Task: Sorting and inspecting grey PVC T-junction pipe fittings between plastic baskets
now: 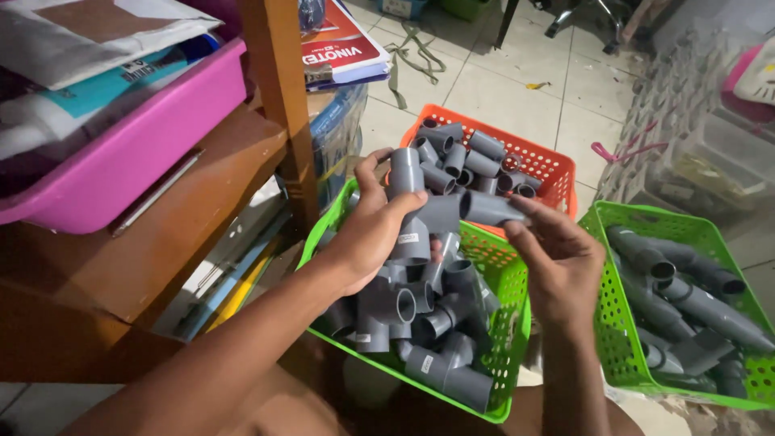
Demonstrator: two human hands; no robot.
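Above the middle green basket (517,323), which sits on the tiled floor (517,89), your two hands hold grey plastic pipe parts. Your left hand (373,234) has its fingers clamped around a grey tee fitting (413,211), thumb wrapped over the upright socket. Your right hand (557,262) pinches a short grey pipe piece (488,208) between fingertips and thumb; its near end meets the tee's side socket, though whether it is seated inside cannot be told. Below your hands the basket is heaped with more grey tees. An orange basket (557,165) of short pipe pieces lies just beyond it, and a second green basket (731,250) of longer assembled fittings lies to your right. A wooden shelf (202,194) with a pink tray (161,129) stands at your left. These parts look light, rigid and smooth, probably a little slippery; grip each around its barrel, clear of the open ends.
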